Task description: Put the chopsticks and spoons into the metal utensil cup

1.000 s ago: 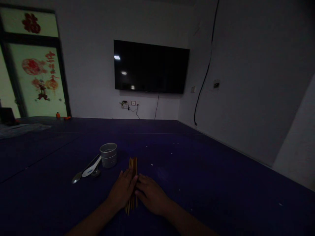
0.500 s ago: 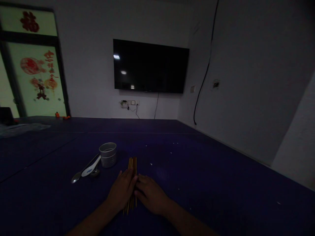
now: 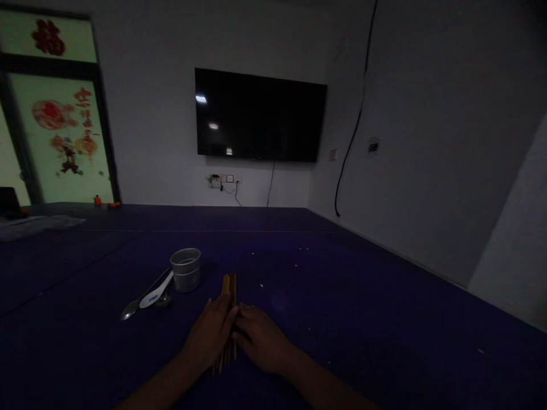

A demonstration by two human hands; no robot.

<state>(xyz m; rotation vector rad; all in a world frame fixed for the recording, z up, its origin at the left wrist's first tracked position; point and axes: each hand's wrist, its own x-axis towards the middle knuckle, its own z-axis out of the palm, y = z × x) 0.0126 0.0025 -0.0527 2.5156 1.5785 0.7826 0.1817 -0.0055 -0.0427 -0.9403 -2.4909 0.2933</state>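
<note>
The left hand (image 3: 209, 336) lies over the bundle of thin sticks (image 3: 233, 283); the right hand (image 3: 262, 340) meets it at the bundle's right side. Finger closure underneath is hidden; grip cannot be determined. The bundle's long axis points forward, away from the person. The metal cup (image 3: 187, 280) stands upright, forward-left, nearer the left hand.

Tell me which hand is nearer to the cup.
Left. The left hand is in front of the cup and slightly to its right; the right hand is farther to the right, beyond the left.
</note>
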